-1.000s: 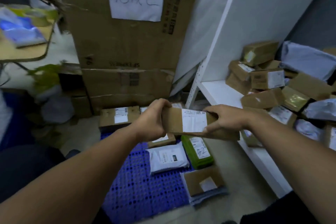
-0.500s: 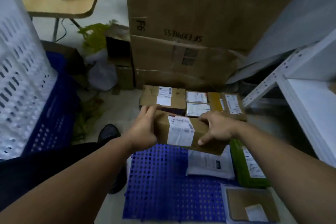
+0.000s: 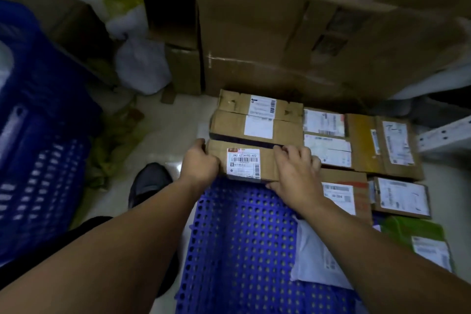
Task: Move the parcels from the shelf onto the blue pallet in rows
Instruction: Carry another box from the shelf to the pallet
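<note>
A long brown cardboard parcel (image 3: 244,163) with a white barcode label lies low over the far left part of the blue perforated pallet (image 3: 242,242). My left hand (image 3: 200,164) grips its left end and my right hand (image 3: 295,173) grips its right end, fingers curled over the top edge. It sits just in front of another brown parcel (image 3: 257,121) in the back row. More labelled parcels (image 3: 384,145) fill that back row to the right, and a second row holds a brown box (image 3: 341,195), a flat parcel (image 3: 402,197), a white mailer (image 3: 316,260) and a green mailer (image 3: 420,239).
A big SF Express carton (image 3: 318,33) stands behind the pallet. A blue crate (image 3: 38,135) is at the left, with a white bag (image 3: 142,66) and green plastic beyond it. A white shelf leg (image 3: 446,135) shows at the right. My dark shoe (image 3: 150,183) is by the pallet's left edge.
Both hands have carried the brown parcel from beside the shelf down and left to the pallet, lowering it in front of the back row. My view has tilted down.
</note>
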